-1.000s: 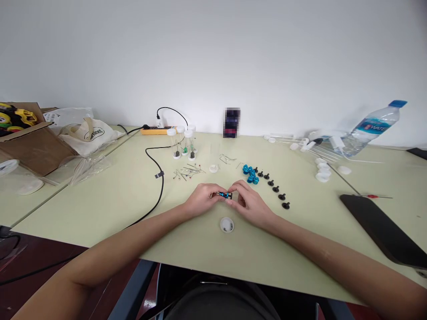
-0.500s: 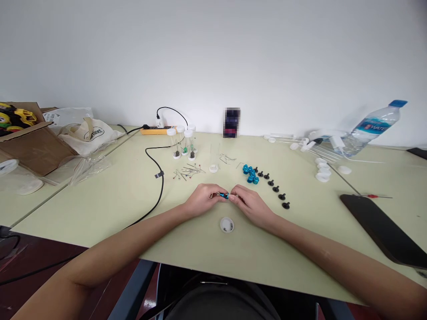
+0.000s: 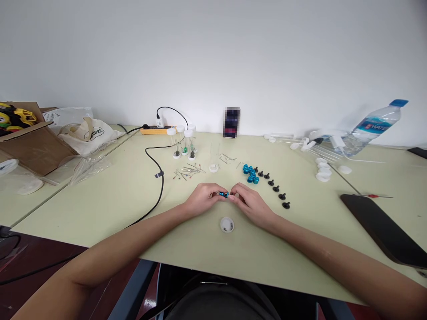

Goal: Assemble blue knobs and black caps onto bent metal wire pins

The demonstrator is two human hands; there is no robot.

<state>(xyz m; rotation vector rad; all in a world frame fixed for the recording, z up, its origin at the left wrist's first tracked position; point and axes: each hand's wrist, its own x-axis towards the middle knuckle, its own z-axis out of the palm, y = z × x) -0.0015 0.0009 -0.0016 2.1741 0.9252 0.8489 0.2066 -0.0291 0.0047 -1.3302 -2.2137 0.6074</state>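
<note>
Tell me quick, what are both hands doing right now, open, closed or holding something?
Left hand: closed, holding a small blue part.
Right hand: fingers curled by that part's end; can't tell whether gripping.

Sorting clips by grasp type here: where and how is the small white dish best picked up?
Probably by opposite sides of the outer rim of the white dish, coming from the near side, since the left hand and right hand lie beyond it. It is shallow, open and holds small dark bits, so keeping it level seems wise.

Water bottle [image 3: 376,125] at right; cardboard box [image 3: 38,149] beside cream cloth bag [image 3: 80,137].
</note>
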